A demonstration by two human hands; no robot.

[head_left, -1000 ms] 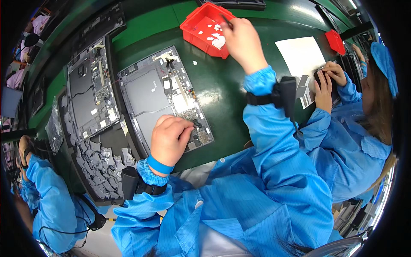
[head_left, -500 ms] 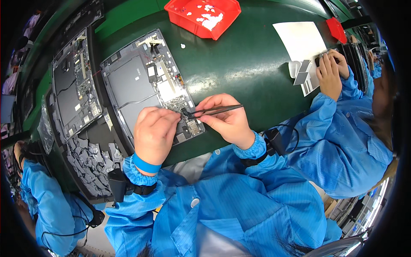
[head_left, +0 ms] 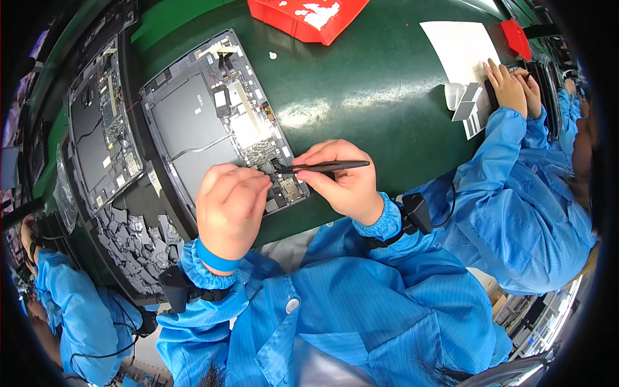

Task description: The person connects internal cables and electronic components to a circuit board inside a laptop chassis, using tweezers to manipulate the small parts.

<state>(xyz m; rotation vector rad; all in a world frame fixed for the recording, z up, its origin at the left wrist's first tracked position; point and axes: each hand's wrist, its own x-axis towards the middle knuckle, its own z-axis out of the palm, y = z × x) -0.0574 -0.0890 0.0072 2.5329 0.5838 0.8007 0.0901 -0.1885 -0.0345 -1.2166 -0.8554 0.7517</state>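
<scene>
An opened grey laptop casing (head_left: 193, 109) with exposed circuit boards and a thin dark cable lies tilted on the green table before me. My right hand (head_left: 342, 184) pinches dark tweezers (head_left: 335, 166), their tips down at the board near the casing's front right corner. My left hand (head_left: 232, 200) rests over the casing's front edge, fingertips pressed together close to the tweezer tips. Whatever the left fingertips hold is too small or hidden to make out. A blue band circles my left wrist.
A second opened casing (head_left: 103, 129) and a dark tray of grey pieces (head_left: 138, 248) lie to the left. A red bin (head_left: 306, 19) with white bits stands at the back. At right, a co-worker's hands (head_left: 509, 90) work beside white sheets (head_left: 458, 51).
The tweezers have gone from visibly spread to nearly closed, their tips still at the board. My view has shifted slightly, and the co-worker's hands at right have moved.
</scene>
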